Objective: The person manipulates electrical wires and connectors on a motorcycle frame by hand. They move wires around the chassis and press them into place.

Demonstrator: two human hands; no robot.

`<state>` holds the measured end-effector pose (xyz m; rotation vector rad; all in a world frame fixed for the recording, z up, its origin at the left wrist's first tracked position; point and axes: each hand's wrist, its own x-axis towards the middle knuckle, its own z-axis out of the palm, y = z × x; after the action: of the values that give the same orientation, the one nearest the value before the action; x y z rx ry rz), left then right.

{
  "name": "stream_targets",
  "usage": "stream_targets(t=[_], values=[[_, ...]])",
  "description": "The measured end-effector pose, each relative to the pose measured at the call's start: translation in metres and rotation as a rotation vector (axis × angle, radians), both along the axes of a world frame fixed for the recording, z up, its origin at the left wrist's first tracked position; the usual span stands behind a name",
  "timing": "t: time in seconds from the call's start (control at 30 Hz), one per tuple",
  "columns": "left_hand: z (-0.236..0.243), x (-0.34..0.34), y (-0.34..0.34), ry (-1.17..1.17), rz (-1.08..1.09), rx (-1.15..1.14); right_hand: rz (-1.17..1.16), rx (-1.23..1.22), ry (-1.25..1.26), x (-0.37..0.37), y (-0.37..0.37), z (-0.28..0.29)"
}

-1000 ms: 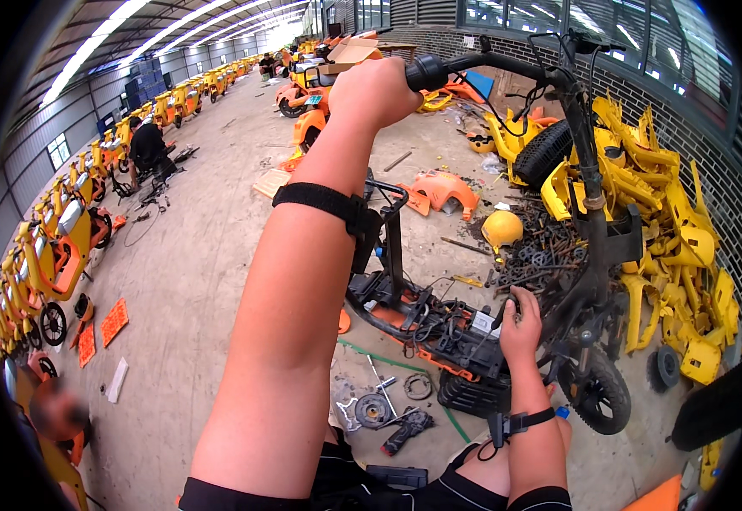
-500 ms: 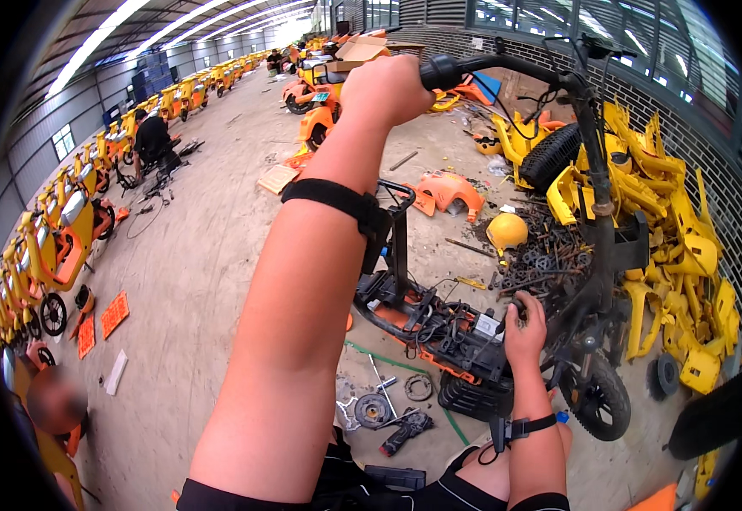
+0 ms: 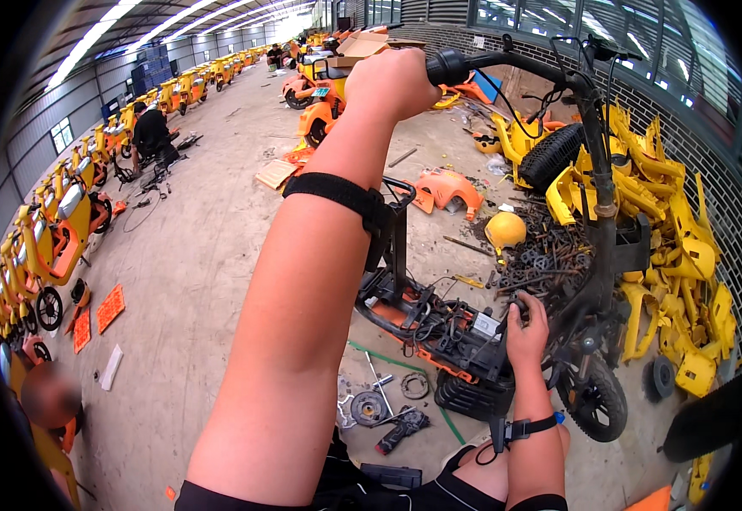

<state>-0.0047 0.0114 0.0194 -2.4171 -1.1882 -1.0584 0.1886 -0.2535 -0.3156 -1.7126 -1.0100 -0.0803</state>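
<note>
A stripped scooter frame stands before me, its wiring and deck exposed. My left hand reaches up and is closed around the end of the black handlebar; the hand hides what lies inside the fist. Lower down, at the front end of the deck, my right hand curls its fingers and thumb around a small dark part I cannot make out. Just right of it is the front wheel. Black straps circle both my forearms.
On the floor lie a power drill, a T-handle wrench and a round disc. A pile of yellow panels and dark metal parts is at right. Scooters line the left; a person crouches there.
Both hands keep their places on the scooter. Only the view has shifted slightly.
</note>
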Motion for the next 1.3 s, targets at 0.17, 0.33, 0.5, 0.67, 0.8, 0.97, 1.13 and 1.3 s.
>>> stream_targets(t=[0.17, 0.33, 0.5, 0.67, 0.8, 0.97, 1.13, 1.3], values=[[0.001, 0.0, -0.001, 0.003, -0.004, -0.004, -0.003, 0.009, -0.056, 0.001, 0.001, -0.004], [0.002, 0.002, -0.005, 0.007, 0.005, 0.002, -0.005, -0.009, -0.025, 0.001, 0.001, -0.002], [0.001, -0.001, -0.004, -0.02, -0.017, 0.012, 0.01, -0.004, -0.059, 0.003, 0.0, -0.002], [0.001, 0.0, -0.005, -0.02, -0.021, 0.007, 0.003, -0.023, -0.056, 0.002, -0.001, -0.003], [0.0, -0.001, -0.004, -0.023, -0.019, 0.012, 0.008, -0.053, -0.041, -0.002, -0.003, 0.003], [0.007, -0.002, -0.016, 0.018, -0.001, -0.05, 0.014, -0.078, -0.051, -0.001, -0.003, -0.001], [0.01, 0.0, -0.016, 0.017, 0.008, -0.055, 0.031, -0.052, -0.054, 0.001, 0.003, -0.002], [0.011, 0.0, -0.019, 0.023, 0.034, -0.054, 0.044, -0.036, -0.078, -0.006, 0.004, 0.004]])
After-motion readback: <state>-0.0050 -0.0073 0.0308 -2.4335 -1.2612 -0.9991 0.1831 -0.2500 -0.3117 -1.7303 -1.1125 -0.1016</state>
